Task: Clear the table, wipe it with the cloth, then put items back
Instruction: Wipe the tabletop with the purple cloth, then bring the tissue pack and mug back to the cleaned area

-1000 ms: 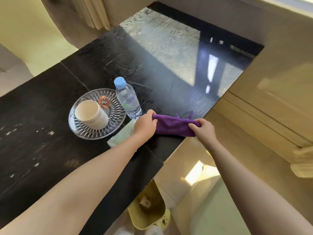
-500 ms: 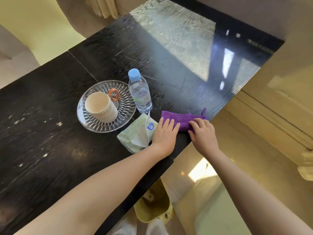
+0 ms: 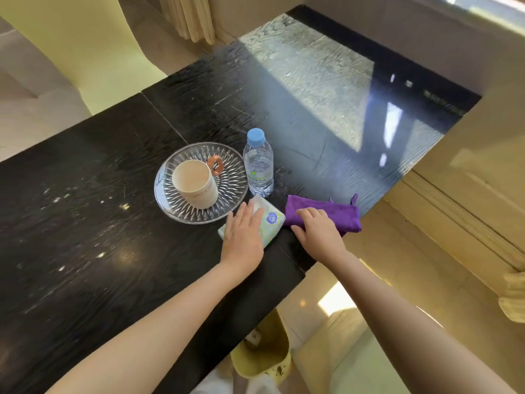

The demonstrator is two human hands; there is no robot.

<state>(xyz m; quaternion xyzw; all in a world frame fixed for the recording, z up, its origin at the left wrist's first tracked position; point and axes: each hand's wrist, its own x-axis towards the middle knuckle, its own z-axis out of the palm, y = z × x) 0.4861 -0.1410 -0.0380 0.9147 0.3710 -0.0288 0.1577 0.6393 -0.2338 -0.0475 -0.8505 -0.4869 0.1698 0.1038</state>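
A folded purple cloth [image 3: 338,212] lies near the right edge of the black table [image 3: 85,251]. My right hand [image 3: 319,234] rests on its near left part with fingers bent. My left hand [image 3: 243,233] lies flat, fingers straight, on a pale tissue pack [image 3: 271,218] just left of the cloth. Behind the pack stand a clear glass plate [image 3: 227,204] carrying a beige cup [image 3: 196,183] and a small orange ring [image 3: 215,165], and a water bottle [image 3: 258,164] with a blue cap.
The table's right edge runs diagonally just past the cloth, with shiny floor beyond it. A yellow bin [image 3: 264,359] sits on the floor below the near edge. A pale chair [image 3: 34,81] stands at the far left. Sun glare covers the far table part.
The cloth has gone from being held up by both hands to lying on the table. My left hand let it go and moved left onto the tissue pack; my right hand stays on the cloth.
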